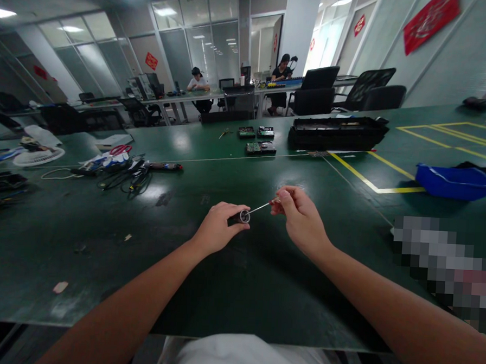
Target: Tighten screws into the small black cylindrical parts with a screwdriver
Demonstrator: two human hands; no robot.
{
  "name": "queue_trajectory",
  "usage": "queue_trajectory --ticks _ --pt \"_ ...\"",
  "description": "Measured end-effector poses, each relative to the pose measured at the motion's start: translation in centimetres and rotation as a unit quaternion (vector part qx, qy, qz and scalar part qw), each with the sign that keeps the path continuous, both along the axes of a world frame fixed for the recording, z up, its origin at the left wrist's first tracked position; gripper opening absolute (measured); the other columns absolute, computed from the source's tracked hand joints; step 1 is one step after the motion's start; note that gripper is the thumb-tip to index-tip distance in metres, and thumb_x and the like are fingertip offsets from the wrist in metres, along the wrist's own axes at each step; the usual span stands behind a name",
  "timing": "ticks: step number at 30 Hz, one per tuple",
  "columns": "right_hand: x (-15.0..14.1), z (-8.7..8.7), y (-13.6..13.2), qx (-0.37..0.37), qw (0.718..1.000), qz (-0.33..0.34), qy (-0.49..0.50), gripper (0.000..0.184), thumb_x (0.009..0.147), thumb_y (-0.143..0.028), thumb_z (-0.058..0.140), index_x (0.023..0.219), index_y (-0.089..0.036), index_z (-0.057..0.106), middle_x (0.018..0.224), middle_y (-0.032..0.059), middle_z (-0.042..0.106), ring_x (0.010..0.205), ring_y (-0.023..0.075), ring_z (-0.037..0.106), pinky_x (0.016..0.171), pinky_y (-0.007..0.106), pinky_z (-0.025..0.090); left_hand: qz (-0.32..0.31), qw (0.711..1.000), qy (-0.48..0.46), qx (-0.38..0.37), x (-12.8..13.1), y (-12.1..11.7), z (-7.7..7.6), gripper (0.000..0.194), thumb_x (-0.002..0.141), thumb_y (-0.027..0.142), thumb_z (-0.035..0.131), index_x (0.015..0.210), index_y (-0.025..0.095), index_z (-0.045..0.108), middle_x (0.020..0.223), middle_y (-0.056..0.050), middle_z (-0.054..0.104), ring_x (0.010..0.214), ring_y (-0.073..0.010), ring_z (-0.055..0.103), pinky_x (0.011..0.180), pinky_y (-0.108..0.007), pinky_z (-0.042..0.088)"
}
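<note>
Green bench (229, 290) fills the frame, and at its centre a small ring (245, 216) sits pinched in the left hand (218, 228), fingers closed around it, just above the surface. Right hand (300, 217) grips a thin screwdriver (263, 206) in closed fingers, tip touching the ring. Cables (131, 177) lie at mid-left, circuit boards (258, 139) above centre, a blue tray (457, 182) at right.

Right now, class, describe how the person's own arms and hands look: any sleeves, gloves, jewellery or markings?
Both forearms are bare up to the bottom edge of the picture, with no sleeves showing. The left hand and right hand wear no gloves, and no rings, watch or markings can be seen. A white garment shows at the bottom edge, between the arms.
</note>
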State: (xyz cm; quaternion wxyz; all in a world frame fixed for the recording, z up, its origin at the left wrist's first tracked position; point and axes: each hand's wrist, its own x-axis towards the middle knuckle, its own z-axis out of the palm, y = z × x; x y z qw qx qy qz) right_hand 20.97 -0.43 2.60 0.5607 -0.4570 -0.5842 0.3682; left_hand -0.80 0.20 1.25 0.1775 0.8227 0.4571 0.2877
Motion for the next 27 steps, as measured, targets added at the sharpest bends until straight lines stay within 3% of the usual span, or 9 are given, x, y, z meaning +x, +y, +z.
queue_trajectory --ticks 8,16,21,27 --pt "0.1 0.3 -0.8 0.048 0.998 0.017 -0.042 0.024 0.099 -0.043 0.050 0.100 -0.021 0.059 0.085 0.0021 0.068 0.076 0.0167 0.065 0.074 0.034 0.052 0.030 0.999 -0.013 -0.006 0.1 -0.2 0.2 0.038 0.084 0.031 0.077 0.121 0.027 0.069 0.110 -0.003 0.072 0.104 -0.0229 0.063 0.094 -0.037 0.047" --pt "0.2 1.0 -1.1 0.061 0.992 -0.026 -0.106 0.024 0.098 -0.043 0.054 0.099 -0.021 0.063 0.081 0.0028 0.069 0.072 0.0170 0.065 0.066 0.031 0.049 0.033 0.999 -0.014 -0.004 0.2 -0.2 0.3 0.038 0.084 0.029 0.077 0.122 0.028 0.069 0.112 -0.003 0.072 0.104 -0.0231 0.063 0.094 -0.038 0.047" --pt "0.6 1.6 -1.3 0.039 0.990 0.032 -0.134 0.023 0.097 -0.041 0.054 0.101 -0.020 0.063 0.063 -0.0031 0.058 0.054 0.0140 0.055 0.052 0.028 0.041 0.024 1.000 -0.010 -0.004 0.2 -0.1 0.1 0.038 0.083 0.028 0.078 0.120 0.027 0.069 0.107 -0.003 0.073 0.100 -0.0227 0.063 0.090 -0.037 0.047" --pt "0.7 1.8 -2.0 0.090 0.974 0.068 -0.198 0.016 0.096 -0.029 0.051 0.094 -0.022 0.064 0.070 -0.0020 0.061 0.062 0.0143 0.057 0.058 0.028 0.041 0.021 1.000 -0.013 -0.002 0.1 0.0 -0.1 0.037 0.083 0.027 0.079 0.119 0.027 0.070 0.108 -0.002 0.073 0.101 -0.0225 0.064 0.092 -0.037 0.047"
